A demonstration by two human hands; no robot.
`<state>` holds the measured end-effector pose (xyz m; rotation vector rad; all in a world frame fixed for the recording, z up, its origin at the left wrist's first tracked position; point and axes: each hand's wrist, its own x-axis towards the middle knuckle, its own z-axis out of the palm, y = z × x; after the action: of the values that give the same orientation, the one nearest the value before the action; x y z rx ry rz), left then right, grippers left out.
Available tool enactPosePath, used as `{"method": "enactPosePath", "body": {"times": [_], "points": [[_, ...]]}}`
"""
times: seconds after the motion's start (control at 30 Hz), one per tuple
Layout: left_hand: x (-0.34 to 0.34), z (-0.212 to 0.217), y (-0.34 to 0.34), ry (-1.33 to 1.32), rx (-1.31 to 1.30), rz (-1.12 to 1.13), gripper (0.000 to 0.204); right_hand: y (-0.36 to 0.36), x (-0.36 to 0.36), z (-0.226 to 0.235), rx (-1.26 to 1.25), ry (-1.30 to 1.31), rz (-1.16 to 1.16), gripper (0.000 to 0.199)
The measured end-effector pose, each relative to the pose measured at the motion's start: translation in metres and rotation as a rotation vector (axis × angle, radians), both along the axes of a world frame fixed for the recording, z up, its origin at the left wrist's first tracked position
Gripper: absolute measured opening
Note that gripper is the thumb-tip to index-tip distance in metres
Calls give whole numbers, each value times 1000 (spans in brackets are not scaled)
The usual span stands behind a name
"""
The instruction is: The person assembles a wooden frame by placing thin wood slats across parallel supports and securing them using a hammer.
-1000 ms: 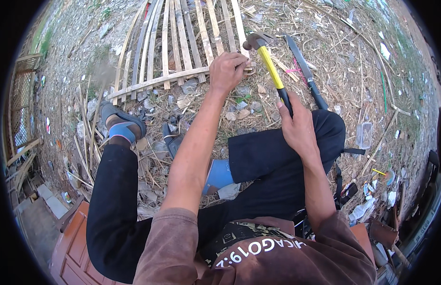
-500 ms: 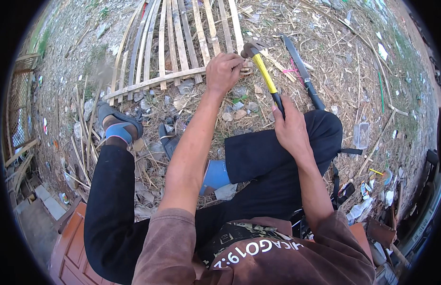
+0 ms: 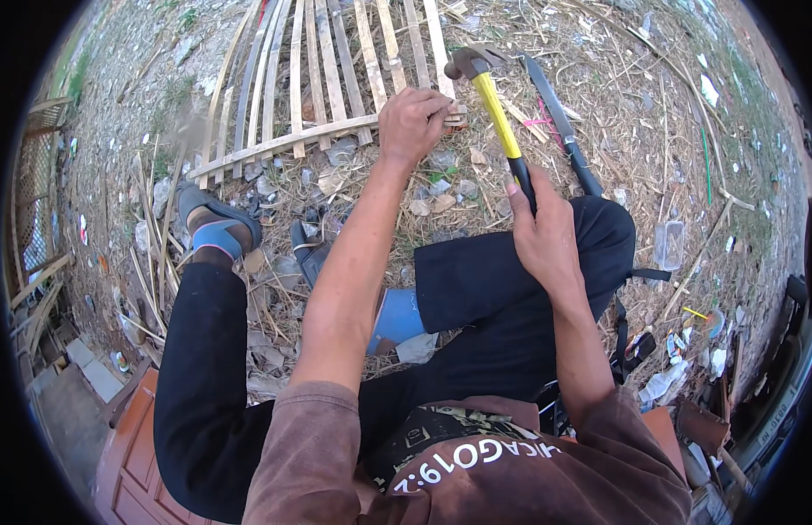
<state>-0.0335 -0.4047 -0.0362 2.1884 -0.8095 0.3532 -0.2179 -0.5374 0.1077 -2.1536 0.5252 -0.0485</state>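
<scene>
My right hand (image 3: 547,226) is closed around the black grip of a claw hammer (image 3: 499,114) with a yellow shaft and a grey metal head. The hammer head is held up, just right of my left hand (image 3: 411,124) and apart from it. My left hand is closed, with thumb and fingers pinched together at the right end of a wooden cross slat (image 3: 314,133). Whatever is between those fingertips is hidden. Several long thin wooden slats (image 3: 368,54) fan away from the cross slat, forming a frame on the ground.
A long blade with a black handle (image 3: 555,114) lies right of the hammer, by pink string (image 3: 541,122). A clear plastic box (image 3: 668,245) is farther right. Wood chips and stones cover the ground. My sandaled foot (image 3: 218,219) is near the frame's left end. Red-brown panelled wood (image 3: 139,464) is at lower left.
The hammer head has risen away from my left hand, up and slightly right. My left hand stays at the slat's end; the frame has shifted slightly farther away.
</scene>
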Motion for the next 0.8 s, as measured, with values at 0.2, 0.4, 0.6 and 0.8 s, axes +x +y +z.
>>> {"method": "enactPosePath", "body": {"times": [0.2,0.4,0.6,0.8], "points": [[-3,0,-2,52,39,7,9,-1,-5,-21,-103,-19,22,21],[0,-2,5,10,11,-6,11,7,-1,10,-2,-56,-17,19],[4,0,-7,8,10,-23,11,-3,-4,-22,-125,-16,8,19],[1,2,4,15,36,0,13,13,-5,-8,-91,-82,-14,21]]}}
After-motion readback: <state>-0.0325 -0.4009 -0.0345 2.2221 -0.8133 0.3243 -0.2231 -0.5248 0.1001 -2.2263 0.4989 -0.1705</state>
